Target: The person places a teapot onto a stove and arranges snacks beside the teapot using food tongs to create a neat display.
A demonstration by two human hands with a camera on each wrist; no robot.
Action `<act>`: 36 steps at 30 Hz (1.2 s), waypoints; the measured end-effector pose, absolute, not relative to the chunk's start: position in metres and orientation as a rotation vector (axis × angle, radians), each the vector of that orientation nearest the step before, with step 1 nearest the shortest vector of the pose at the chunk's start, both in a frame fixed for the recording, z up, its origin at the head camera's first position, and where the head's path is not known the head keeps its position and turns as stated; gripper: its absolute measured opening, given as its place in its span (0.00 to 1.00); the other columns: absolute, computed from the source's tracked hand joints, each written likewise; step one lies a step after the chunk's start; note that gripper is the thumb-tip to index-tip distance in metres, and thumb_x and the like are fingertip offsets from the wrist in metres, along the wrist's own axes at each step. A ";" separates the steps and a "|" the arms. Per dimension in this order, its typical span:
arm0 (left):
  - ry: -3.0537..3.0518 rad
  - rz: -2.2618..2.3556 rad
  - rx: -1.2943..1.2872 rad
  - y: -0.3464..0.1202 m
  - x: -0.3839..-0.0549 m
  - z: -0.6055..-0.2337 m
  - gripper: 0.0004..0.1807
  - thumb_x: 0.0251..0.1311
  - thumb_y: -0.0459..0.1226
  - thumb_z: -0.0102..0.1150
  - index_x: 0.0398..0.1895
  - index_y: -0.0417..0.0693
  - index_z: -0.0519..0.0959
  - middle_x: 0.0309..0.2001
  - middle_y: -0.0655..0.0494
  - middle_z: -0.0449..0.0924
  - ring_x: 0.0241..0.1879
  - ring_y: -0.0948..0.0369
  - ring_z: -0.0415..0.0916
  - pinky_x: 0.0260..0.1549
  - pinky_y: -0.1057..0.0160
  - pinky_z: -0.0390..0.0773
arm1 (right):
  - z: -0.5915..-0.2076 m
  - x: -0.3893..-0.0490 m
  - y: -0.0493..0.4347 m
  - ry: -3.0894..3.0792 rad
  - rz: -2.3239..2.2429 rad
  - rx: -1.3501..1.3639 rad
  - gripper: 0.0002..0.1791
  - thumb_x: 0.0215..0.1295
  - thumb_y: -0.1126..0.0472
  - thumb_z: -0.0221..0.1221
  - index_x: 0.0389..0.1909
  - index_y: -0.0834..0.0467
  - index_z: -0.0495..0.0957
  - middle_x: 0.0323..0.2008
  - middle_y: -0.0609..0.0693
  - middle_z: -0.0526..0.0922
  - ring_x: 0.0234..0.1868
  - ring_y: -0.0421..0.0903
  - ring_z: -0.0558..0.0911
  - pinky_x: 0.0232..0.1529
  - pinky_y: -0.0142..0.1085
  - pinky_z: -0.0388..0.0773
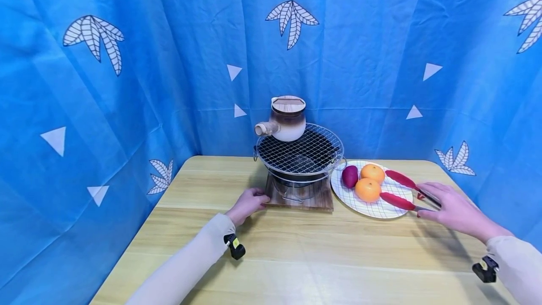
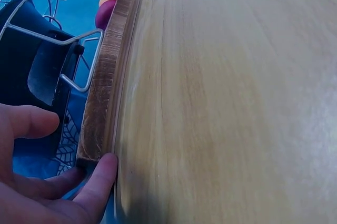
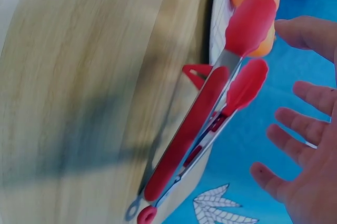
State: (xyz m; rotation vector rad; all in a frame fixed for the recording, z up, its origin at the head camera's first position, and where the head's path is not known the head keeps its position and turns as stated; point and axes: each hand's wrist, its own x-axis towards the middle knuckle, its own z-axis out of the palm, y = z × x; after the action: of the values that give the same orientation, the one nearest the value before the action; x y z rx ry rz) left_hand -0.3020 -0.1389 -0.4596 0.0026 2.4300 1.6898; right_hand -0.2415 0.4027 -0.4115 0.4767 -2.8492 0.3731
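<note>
My left hand [image 1: 247, 204] is at the front left corner of a brown wooden board [image 1: 305, 205], under a small charcoal stove [image 1: 292, 178]. In the left wrist view its fingertips [image 2: 109, 165] touch the board's corner, while the thumb stays apart above it. My right hand [image 1: 455, 208] is over red-tipped tongs [image 3: 187, 134], fingers spread and apart from them in the right wrist view. The heads of the tongs lie over a checked plate [image 1: 360, 208], near two oranges [image 1: 367, 190] and a dark purple round item [image 1: 350, 176].
A round wire grill [image 1: 319, 152] tops the stove. On it stands a lidded clay pot [image 1: 290, 124], its side handle [image 1: 266, 129] pointing left. Blue patterned curtains [image 1: 364, 60] surround the light wooden table [image 1: 296, 267] at the back and sides.
</note>
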 end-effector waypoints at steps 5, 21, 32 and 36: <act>2.426 1.695 -0.007 -0.139 -0.302 -0.460 0.30 0.63 0.37 0.61 0.64 0.29 0.69 0.56 0.36 0.78 0.46 0.50 0.83 0.53 0.51 0.83 | -0.418 -0.246 0.411 -2.846 0.376 0.472 0.46 0.50 0.47 0.75 0.67 0.64 0.70 0.62 0.72 0.72 0.59 0.71 0.70 0.48 0.73 0.71; 2.458 1.699 0.020 -0.139 -0.302 -0.463 0.30 0.61 0.36 0.63 0.63 0.28 0.70 0.58 0.34 0.77 0.44 0.50 0.84 0.51 0.52 0.84 | -0.433 -0.253 0.428 -2.939 0.377 0.413 0.46 0.52 0.45 0.74 0.69 0.62 0.70 0.63 0.74 0.70 0.60 0.74 0.68 0.50 0.75 0.69; 2.463 1.700 0.025 -0.140 -0.299 -0.462 0.29 0.62 0.36 0.62 0.62 0.27 0.70 0.56 0.34 0.77 0.44 0.51 0.84 0.50 0.53 0.84 | -0.448 -0.257 0.438 -2.960 0.485 0.419 0.42 0.53 0.46 0.74 0.64 0.66 0.74 0.62 0.76 0.69 0.59 0.75 0.69 0.50 0.73 0.69; 2.458 1.703 0.030 -0.139 -0.300 -0.462 0.29 0.61 0.36 0.62 0.62 0.27 0.70 0.56 0.34 0.77 0.45 0.50 0.84 0.51 0.52 0.84 | -0.449 -0.257 0.440 -2.977 0.494 0.397 0.41 0.53 0.48 0.74 0.63 0.67 0.74 0.62 0.77 0.69 0.59 0.76 0.68 0.51 0.73 0.69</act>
State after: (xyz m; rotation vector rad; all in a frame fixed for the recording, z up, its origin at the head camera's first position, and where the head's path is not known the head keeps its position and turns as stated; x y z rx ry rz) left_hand -0.3005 -0.1389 -0.4617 0.0300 2.4578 1.7031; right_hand -0.2570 0.4398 -0.4487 0.3970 -2.9774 0.4941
